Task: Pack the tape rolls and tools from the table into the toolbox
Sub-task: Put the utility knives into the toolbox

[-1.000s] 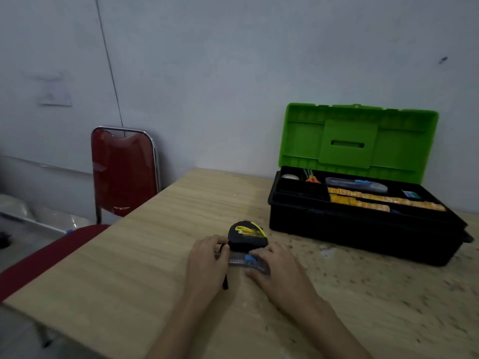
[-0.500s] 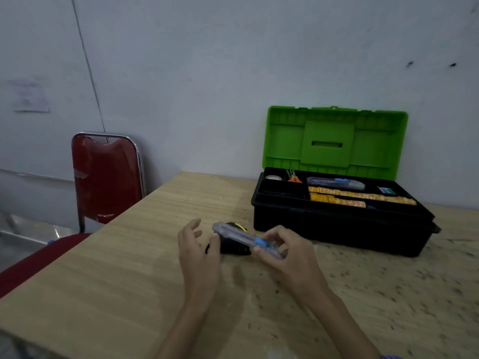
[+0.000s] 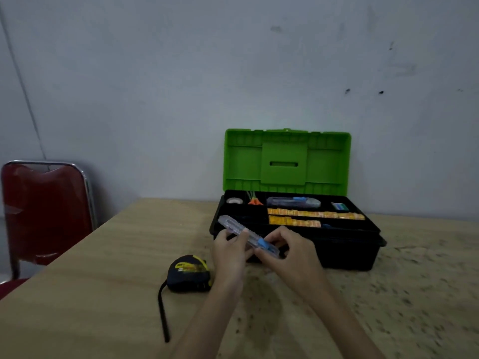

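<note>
Both hands, left (image 3: pixel 230 251) and right (image 3: pixel 290 251), pinch the cutter (image 3: pixel 247 235) in a two-ended grip, steadying it level before the toolbox (image 3: pixel 347 257) just beyond.

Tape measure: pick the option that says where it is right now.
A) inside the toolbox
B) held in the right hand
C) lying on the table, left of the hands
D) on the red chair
C: the tape measure lies on the table, untouched, left of the left hand, while both hands hold the clear utility knife in front of the open toolbox.
</note>
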